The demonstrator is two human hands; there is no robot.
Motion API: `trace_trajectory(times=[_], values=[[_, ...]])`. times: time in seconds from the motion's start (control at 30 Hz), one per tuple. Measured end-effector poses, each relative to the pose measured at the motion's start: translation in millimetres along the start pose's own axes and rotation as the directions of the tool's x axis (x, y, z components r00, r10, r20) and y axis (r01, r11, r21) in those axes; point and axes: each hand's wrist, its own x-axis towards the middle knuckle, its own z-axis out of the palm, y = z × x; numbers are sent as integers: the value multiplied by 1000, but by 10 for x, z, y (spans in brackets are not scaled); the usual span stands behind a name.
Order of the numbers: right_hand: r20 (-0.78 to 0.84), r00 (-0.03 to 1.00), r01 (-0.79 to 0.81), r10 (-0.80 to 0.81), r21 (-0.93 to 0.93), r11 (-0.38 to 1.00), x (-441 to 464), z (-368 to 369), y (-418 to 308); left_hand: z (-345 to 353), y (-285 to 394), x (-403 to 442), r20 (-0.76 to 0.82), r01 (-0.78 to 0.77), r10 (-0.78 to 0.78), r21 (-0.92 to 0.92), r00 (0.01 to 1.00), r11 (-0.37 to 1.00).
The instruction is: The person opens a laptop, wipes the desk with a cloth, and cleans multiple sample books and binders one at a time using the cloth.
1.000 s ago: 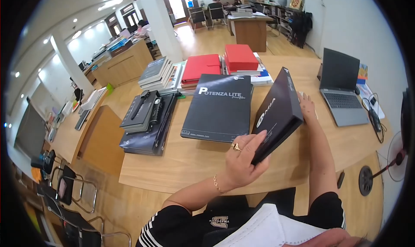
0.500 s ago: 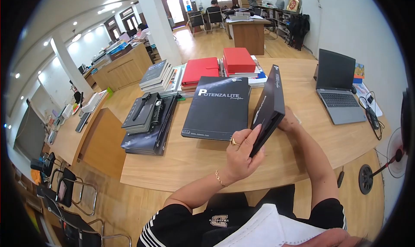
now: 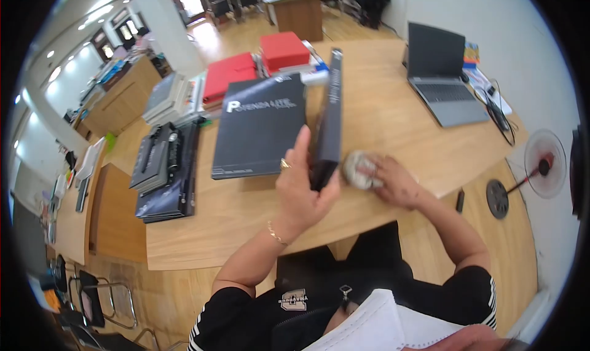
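My left hand (image 3: pixel 304 188), with a ring and bracelet, grips the lower end of a dark box-like binder (image 3: pixel 330 114) that stands on edge over the table. To its right, my right hand (image 3: pixel 393 182) presses a crumpled, pale patterned cloth (image 3: pixel 361 170) onto the wooden tabletop (image 3: pixel 381 117). Left of the binder lies a black "Potenza Lite" folder (image 3: pixel 261 130) on the table. Farther left, small dark books (image 3: pixel 150 160) and a black object rest on larger dark binders (image 3: pixel 169 197).
Red binders (image 3: pixel 228 77) and a red box (image 3: pixel 284 51) sit at the back, beside a stack of grey books (image 3: pixel 166 99). An open laptop (image 3: pixel 448 99) with cables (image 3: pixel 501 117) stands at the right. A fan (image 3: pixel 544 166) is past the table's right edge.
The view has shifted right. The binder in my left hand has turned to a near edge-on position. My right hand has come nearer, out from behind the binder, and the cloth now shows.
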Motion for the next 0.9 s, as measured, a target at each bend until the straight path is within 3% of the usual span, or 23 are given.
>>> trace_trajectory(times=[0.07, 0.1, 0.2, 0.37, 0.57, 0.7, 0.8, 0.9], values=[[-142, 986, -99, 87, -78, 992, -112, -29, 317, -6, -9, 59, 23, -26, 26, 15, 999, 1000], [-214, 964, -184, 156, -116, 976, -145, -29, 501, -51, 93, 50, 70, 172, -170, -34, 983, 984], [-386, 882, -359, 270, -180, 916, -157, -47, 1184, 15, -153, 48, -78, -104, 103, -12, 992, 995], [-371, 771, -593, 518, -123, 795, 306, -27, 1769, -100, -150, 51, -182, -94, 91, -7, 979, 996], [-281, 824, -549, 492, -183, 815, 1110, 103, 1631, -278, -152, 19, -215, 104, -171, -291, 962, 951], [-278, 911, -365, 303, -205, 908, 1709, 593, 1994, -373, -150, 70, -264, 59, -219, -504, 940, 862], [-268, 946, -237, 183, -184, 954, 1949, 674, 1698, -433, -139, 164, -305, 78, -338, -630, 890, 773], [-265, 961, -118, 73, -157, 981, 2007, 643, 1339, -507, -215, 240, -244, 70, -341, -714, 908, 697]])
